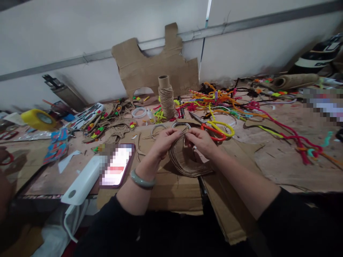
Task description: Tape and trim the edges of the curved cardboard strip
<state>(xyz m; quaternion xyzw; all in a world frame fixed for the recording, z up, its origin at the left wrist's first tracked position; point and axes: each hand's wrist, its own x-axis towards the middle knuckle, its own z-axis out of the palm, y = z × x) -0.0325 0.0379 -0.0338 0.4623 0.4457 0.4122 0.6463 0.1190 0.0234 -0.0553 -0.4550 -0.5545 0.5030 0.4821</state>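
My left hand (164, 142) and my right hand (200, 140) meet over the middle of the table, both pinched on a ring (181, 125) wound with jute twine. A wide loop of twine strands (184, 162) hangs from the ring down onto the cardboard (171, 192) below. A green bangle (142, 181) sits on my left wrist. Just beyond my hands lie another bare ring (158, 127) and orange-handled scissors (211, 130). A spool of jute twine (166, 98) stands upright behind them.
A phone (117, 166) and a white device (81, 182) lie left of my hands. Coloured pipe cleaners (230, 101) sprawl over the right side. Yellow tape (39, 119) sits far left, cut cardboard (158, 67) leans on the wall, and another person's hand (4, 157) shows at the left edge.
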